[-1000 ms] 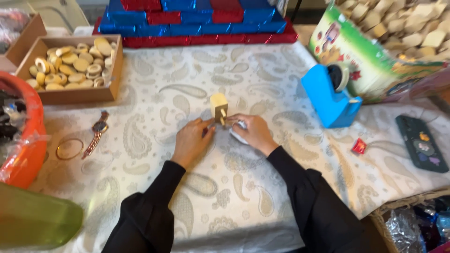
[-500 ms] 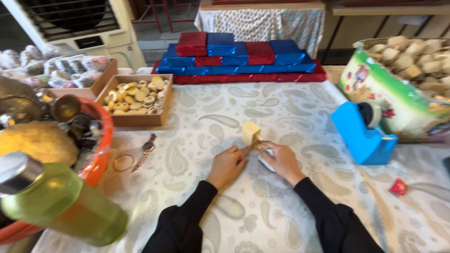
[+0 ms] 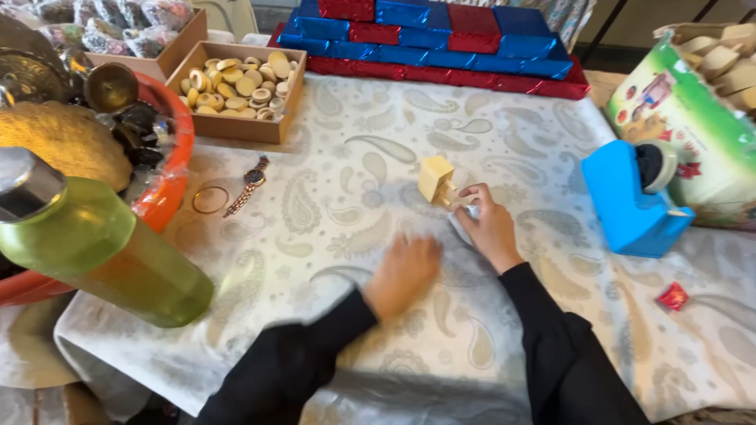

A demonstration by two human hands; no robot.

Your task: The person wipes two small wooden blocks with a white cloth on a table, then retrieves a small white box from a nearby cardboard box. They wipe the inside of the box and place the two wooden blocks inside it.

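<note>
The right hand (image 3: 487,224) rests on the surface (image 3: 354,205) just right of the block (image 3: 435,179), a small pale wooden piece standing upright. Its fingertips pinch a thin part sticking out of the block's lower right side, and its palm lies on a scrap of white paper (image 3: 459,223) just below the block. That looks like a steadying grip: the block stays standing and the paper cannot slide.

The left hand (image 3: 403,271) is below and left of the block, well apart from it, blurred, with fingers curled loosely; it seems to hold nothing, though the blur keeps this uncertain.

Other things sit around the block. A blue tape dispenser (image 3: 630,197) is to its right, and a small red wrapper (image 3: 672,296) lies lower right. A watch (image 3: 247,183) and a bangle (image 3: 210,199) lie to its left. Up and left of it is a cardboard tray (image 3: 236,126) of wooden rings; straight above, a stack of red and blue boxes (image 3: 441,39). A green bottle (image 3: 102,252) lies far left, near the camera.

Half a second earlier both hands met at the block. Since then the left hand has drawn back towards the body, while the right has stayed at the block. The camera has also tilted, so the bottle looms larger.
</note>
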